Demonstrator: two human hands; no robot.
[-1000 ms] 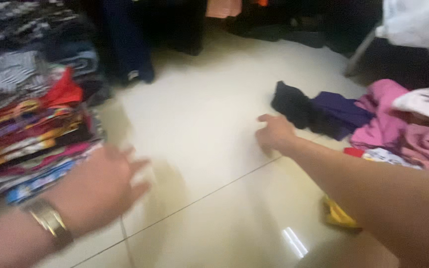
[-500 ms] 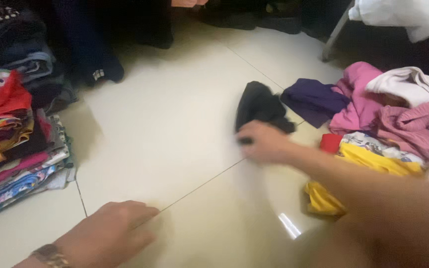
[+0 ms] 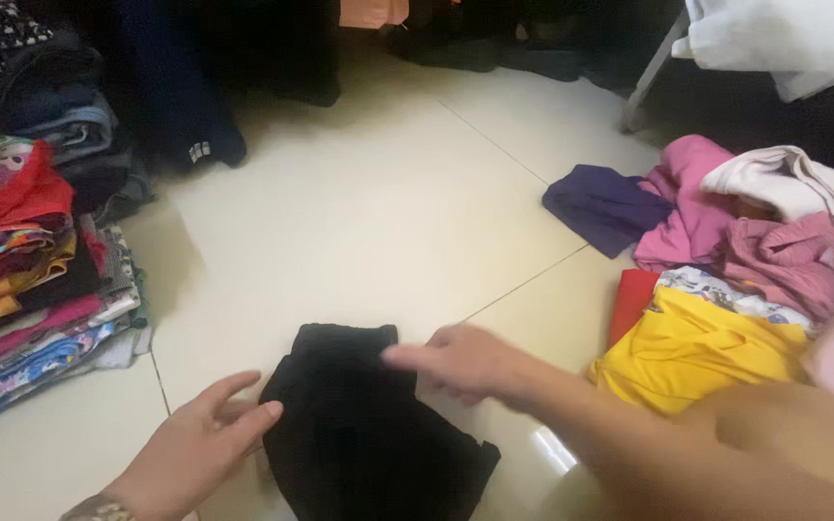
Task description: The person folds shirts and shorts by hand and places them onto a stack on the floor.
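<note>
A black garment (image 3: 364,429) lies crumpled on the cream tiled floor (image 3: 369,222) right in front of me. My left hand (image 3: 195,449) rests at its left edge, fingers spread and touching the cloth. From the right, my right hand (image 3: 460,362) reaches over the garment's upper right part, fingers stretched flat and touching it. Neither hand has closed around the cloth.
A tall stack of folded colourful clothes (image 3: 31,280) stands at the left. At the right lies a loose heap: a yellow piece (image 3: 697,352), pink pieces (image 3: 726,232), a purple one (image 3: 600,207), a white one (image 3: 784,183). Dark clothes (image 3: 185,106) hang at the back.
My right hand pulled the black garment from beside the heap at the right across the floor to me. My left hand came in to meet its left edge.
</note>
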